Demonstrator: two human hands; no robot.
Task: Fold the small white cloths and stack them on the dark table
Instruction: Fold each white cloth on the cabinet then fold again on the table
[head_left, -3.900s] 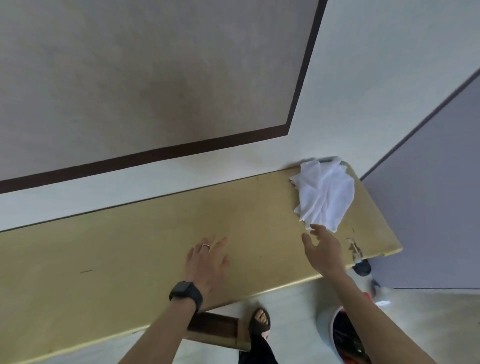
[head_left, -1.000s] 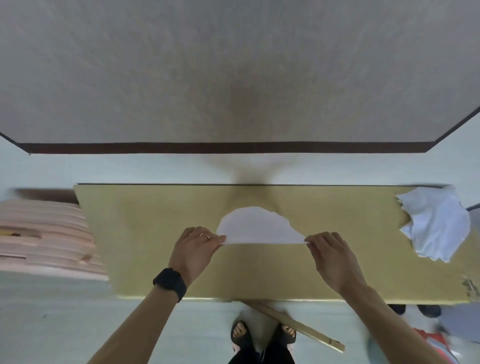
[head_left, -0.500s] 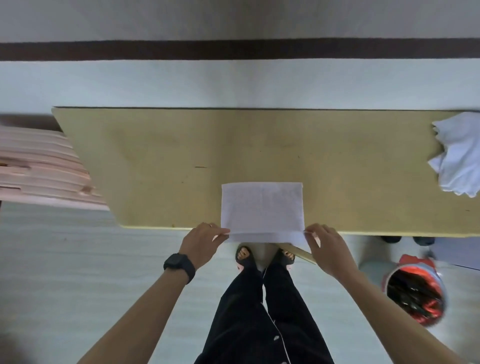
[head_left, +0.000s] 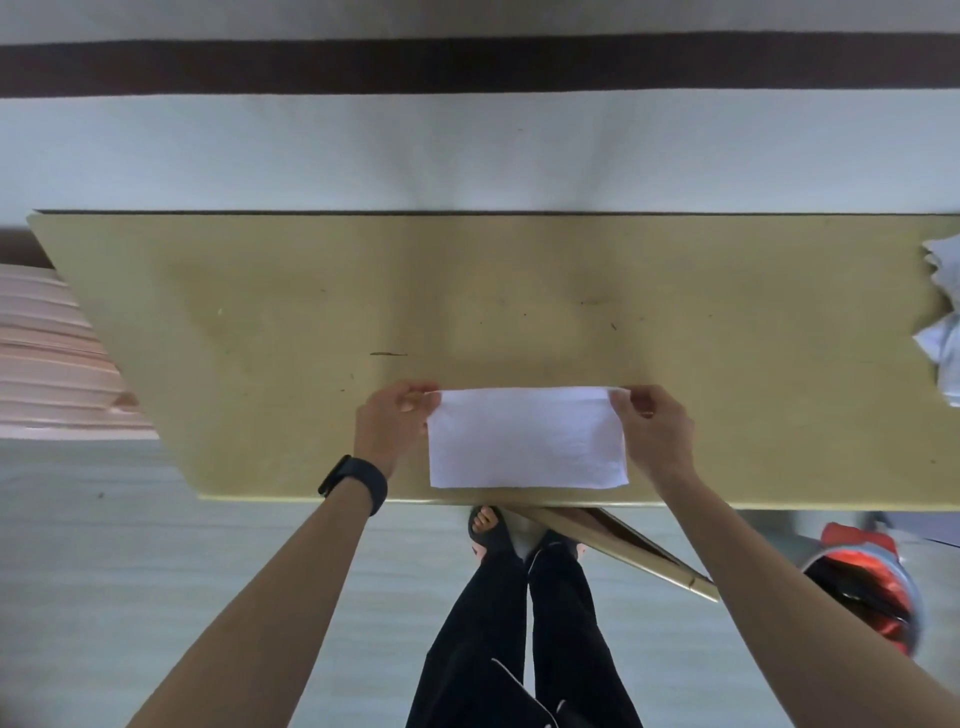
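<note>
White cloth, a small flat rectangle of finely woven fabric (head_left: 527, 439), lies on the near part of the table, its lower edge just inside the front rim. We pinch it by its two far corners. Our left hand (head_left: 389, 426) curls thumb and fingers onto the upper left corner, and our right hand (head_left: 657, 431) grips the upper right corner the same way. The sheet looks smooth, with straight edges and square corners.

A black smooth-banded wristwatch (head_left: 354, 483) wraps the left wrist. Around the cloth spreads the long olive-yellow table top (head_left: 260, 312), matte and flecked with small dark scratches. Well apart, at the right end, sits a crumpled heap of white cloths (head_left: 943, 332), cut off by the frame edge.

Beyond the left end we see a stack of pale pink ridged slabs (head_left: 47, 358). Below the front rim a slanted yellowish wooden strip (head_left: 623, 545) pokes out, and to the right stands a round grey bucket with a crinkled red lining (head_left: 862, 587).
</note>
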